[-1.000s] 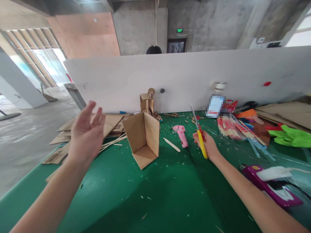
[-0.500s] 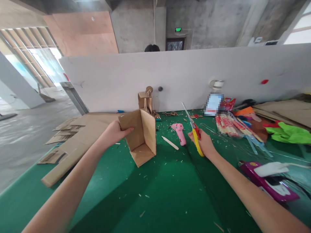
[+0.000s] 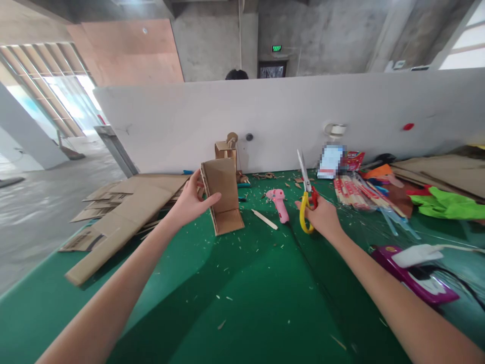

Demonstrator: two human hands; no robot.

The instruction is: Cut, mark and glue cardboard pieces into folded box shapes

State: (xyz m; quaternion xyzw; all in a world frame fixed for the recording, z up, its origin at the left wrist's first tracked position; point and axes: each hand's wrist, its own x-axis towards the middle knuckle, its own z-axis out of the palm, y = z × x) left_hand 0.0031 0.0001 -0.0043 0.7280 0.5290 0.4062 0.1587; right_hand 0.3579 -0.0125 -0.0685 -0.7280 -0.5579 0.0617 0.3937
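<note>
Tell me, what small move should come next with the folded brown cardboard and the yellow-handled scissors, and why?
Probably bring the yellow-and-red-handled scissors across to the folded brown cardboard piece. The left hand grips its upright edge, on the green table; the right hand holds the scissors blades-up, apart from it, with a pink glue gun lying between.

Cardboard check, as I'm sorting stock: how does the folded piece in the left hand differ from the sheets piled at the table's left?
The folded piece is bent into panels; the sheets lie flat. The folded piece stands upright in the left hand; the sheets lie overlapping, untouched, on the table. The folded piece looks shorter than the longest sheets. Both are plain brown cardboard.
</note>
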